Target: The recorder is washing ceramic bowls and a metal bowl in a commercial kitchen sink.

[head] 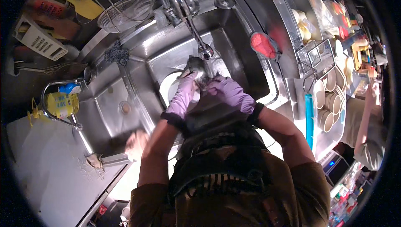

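My left hand [185,92], in a pink-purple glove, grips a dark, shiny vessel [197,64] from its left side. The fingers of my right hand [230,91], gloved alike, are curled at the vessel's lower right edge. Its exact kind is hard to make out, blurred by water and glare. Just above it hangs the spray head [205,51] of a chrome faucet [180,2], with water running down. Partly hidden behind my left hand, a white bowl [169,86] sits in the deep steel sink basin [233,39].
Left is a second basin [109,108], with a steel scouring pad [117,54] by the divider. A yellow bottle [64,104] stands beyond. A strainer [128,12] and a grater [42,40] lie at upper left. A red sponge [263,45] rests on the right rim; stacked cups [327,118] and a person [360,126] are farther right.
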The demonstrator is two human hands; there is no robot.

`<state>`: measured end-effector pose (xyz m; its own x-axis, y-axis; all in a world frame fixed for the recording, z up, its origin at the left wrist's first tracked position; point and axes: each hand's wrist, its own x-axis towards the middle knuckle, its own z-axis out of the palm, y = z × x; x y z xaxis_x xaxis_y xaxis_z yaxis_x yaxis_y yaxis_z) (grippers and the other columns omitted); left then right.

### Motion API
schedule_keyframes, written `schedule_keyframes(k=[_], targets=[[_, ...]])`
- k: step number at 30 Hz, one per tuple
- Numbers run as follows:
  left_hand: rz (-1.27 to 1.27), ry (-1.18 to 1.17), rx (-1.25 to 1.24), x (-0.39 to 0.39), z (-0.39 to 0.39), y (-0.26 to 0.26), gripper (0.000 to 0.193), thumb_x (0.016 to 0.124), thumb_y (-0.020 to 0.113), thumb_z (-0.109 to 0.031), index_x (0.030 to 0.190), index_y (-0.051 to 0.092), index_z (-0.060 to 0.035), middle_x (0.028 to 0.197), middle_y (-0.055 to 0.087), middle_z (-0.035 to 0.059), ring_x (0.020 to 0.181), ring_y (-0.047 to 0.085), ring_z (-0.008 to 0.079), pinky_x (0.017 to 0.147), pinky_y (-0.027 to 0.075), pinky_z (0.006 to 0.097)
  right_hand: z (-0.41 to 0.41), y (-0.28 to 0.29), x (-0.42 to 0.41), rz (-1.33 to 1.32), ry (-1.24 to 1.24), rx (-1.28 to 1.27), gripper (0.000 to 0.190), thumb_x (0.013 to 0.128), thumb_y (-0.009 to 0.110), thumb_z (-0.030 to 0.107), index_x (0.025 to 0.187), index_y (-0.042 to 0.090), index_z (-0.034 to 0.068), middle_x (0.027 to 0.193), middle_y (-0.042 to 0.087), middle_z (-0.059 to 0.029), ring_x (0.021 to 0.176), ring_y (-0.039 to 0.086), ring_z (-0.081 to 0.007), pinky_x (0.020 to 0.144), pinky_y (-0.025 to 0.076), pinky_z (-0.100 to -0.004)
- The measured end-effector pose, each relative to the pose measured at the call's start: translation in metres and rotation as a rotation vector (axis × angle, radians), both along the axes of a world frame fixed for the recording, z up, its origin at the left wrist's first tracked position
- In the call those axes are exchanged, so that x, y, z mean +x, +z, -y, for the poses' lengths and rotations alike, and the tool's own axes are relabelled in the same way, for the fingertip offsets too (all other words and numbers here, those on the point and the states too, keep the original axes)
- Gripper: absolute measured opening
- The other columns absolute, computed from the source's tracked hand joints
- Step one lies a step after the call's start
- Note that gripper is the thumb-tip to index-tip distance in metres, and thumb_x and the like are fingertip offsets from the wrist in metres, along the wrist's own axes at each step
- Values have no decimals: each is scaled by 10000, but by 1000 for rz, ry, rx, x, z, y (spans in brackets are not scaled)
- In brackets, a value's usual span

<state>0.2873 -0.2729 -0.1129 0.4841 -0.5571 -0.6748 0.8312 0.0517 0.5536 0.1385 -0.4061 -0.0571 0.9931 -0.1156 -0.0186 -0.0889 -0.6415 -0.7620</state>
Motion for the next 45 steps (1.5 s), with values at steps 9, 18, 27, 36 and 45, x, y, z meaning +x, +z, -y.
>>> schedule_keyframes(k=[9, 18, 27, 36, 45], targets=[[1563, -620, 770, -5, -137, -107, 399, 870, 508, -452, 884, 643, -76, 760, 606, 77, 600, 598, 253, 591, 482, 406, -2, -32, 53, -104, -413, 1362, 223, 922, 523, 67, 1111, 435, -10, 844, 608, -111, 639, 549, -136, 560, 481, -257], [1501, -1386, 524, 2, -115, -61, 490, 769, 631, -275, 1207, 517, -89, 1182, 547, 183, 1106, 525, 346, 925, 423, 425, 15, 4, 55, -149, -591, 1463, 210, 922, 533, 86, 1123, 493, 36, 798, 581, -47, 637, 532, -112, 558, 470, -247], [-279, -71, -95, -14, 30, 28, 546, 955, 415, -436, 1326, 417, -36, 1299, 505, 107, 1222, 438, 228, 1018, 345, 332, 1, 30, 46, -46, -568, 1822, 231, 913, 530, 200, 1114, 569, 94, 967, 635, -40, 781, 628, -155, 685, 525, -287], [268, -253, -112, -20, 47, 93, 437, 954, 423, -280, 1334, 408, -63, 1218, 522, 134, 1104, 516, 229, 934, 423, 317, -19, -4, 44, -22, -375, 1728, 274, 880, 590, 195, 1131, 547, 96, 996, 621, -28, 892, 586, -135, 785, 487, -286], [1674, -1363, -27, 13, 32, 154, 830, 660, 774, -129, 1378, 358, -118, 1499, 110, 175, 1349, 250, 360, 1055, 341, 401, 14, 77, 17, -549, -73, 1579, 119, 820, 682, 241, 843, 611, 148, 652, 554, 64, 560, 493, -29, 469, 359, -173]])
